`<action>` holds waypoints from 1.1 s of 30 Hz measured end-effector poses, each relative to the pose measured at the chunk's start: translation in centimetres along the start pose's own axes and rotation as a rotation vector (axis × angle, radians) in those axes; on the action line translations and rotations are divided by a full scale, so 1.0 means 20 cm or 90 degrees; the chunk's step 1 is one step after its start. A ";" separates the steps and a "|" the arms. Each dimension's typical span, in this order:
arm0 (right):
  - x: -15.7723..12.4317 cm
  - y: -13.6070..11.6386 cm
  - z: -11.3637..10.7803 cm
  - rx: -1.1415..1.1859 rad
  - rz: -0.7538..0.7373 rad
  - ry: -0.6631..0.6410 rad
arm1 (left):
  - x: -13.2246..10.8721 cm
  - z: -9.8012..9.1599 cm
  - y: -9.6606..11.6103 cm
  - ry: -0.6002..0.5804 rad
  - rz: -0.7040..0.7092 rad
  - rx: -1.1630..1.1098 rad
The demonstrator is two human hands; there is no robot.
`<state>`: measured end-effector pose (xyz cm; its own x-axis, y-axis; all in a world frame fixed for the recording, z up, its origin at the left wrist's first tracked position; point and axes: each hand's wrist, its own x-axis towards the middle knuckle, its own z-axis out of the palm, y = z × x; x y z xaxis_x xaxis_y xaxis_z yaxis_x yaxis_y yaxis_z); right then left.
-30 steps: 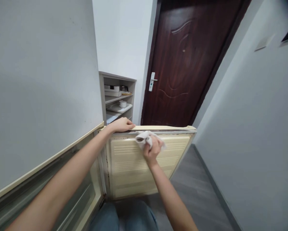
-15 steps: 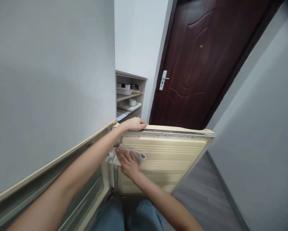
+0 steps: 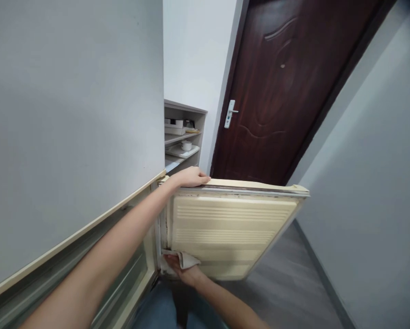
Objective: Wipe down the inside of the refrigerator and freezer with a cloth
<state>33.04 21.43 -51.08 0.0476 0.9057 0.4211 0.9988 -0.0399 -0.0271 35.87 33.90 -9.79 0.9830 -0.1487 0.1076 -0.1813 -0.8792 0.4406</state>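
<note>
A cream fridge door (image 3: 232,228) stands swung open in front of me, its ribbed inner face toward me. My left hand (image 3: 190,177) rests closed over the door's top edge near the hinge side. My right hand (image 3: 181,269) is low down at the door's bottom left corner, pressing a white cloth (image 3: 186,260) against the inner face beside the dirty hinge-side seal. My knees in blue jeans (image 3: 164,310) show below.
A dark brown entry door (image 3: 280,91) with a silver handle (image 3: 229,114) is behind the fridge door. A grey open shelf unit (image 3: 184,137) with dishes stands at the left wall. Grey walls close in on both sides; grey floor (image 3: 287,283) lies at the right.
My right hand with the cloth has moved from the door's upper middle, across to the left, then down to the bottom left corner. The left hand stays on the top edge.
</note>
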 end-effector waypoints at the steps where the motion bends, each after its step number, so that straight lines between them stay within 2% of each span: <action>1: 0.02 0.01 -0.07 -0.015 -0.007 0.008 | 0.00 0.00 0.00 0.000 0.001 -0.001; 4: 0.09 0.06 -0.32 -0.120 -0.035 0.081 | 0.00 0.00 0.00 0.003 0.005 -0.002; 6: 0.13 0.10 -0.51 -0.218 -0.011 0.175 | 0.00 0.00 0.00 0.005 0.009 -0.002; 10: 0.19 0.20 -0.92 -0.357 0.067 0.393 | 0.01 0.00 0.00 0.010 0.015 -0.001; 12: 0.20 0.24 -1.10 -0.386 0.123 0.462 | 0.01 0.01 -0.01 0.010 0.015 0.001; 15: 0.19 0.28 -1.25 -0.395 0.236 0.546 | 0.02 0.01 -0.01 0.006 0.013 0.002; 17: 0.16 0.29 -1.24 -0.391 0.263 0.568 | 0.02 0.01 -0.01 0.004 0.012 0.004; 19: 0.11 0.27 -1.11 -0.385 0.233 0.531 | 0.02 0.01 -0.01 0.002 0.012 0.007; 23: -0.05 0.22 -0.73 -0.347 0.117 0.344 | 0.02 0.00 -0.01 0.001 0.008 0.012; 25: -0.10 0.20 -0.60 -0.328 0.069 0.239 | 0.02 0.00 0.00 0.001 0.005 0.012; 26: -0.11 0.19 -0.57 -0.317 0.064 0.193 | 0.02 0.00 0.00 0.000 0.005 0.012; 27: -0.09 0.18 -0.56 -0.309 0.067 0.161 | 0.02 0.00 0.00 -0.001 0.004 0.011; 29: 0.00 0.15 -0.62 -0.299 0.092 0.162 | 0.02 0.00 0.01 -0.005 0.004 0.009; 33: 0.32 0.08 -0.88 -0.336 0.125 0.353 | 0.02 -0.01 0.02 -0.013 0.003 0.002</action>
<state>35.15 19.81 -32.43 0.0820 0.5248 0.8473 0.8370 -0.4978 0.2273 36.21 33.60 -9.44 0.9826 -0.1617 0.0915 -0.1855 -0.8799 0.4375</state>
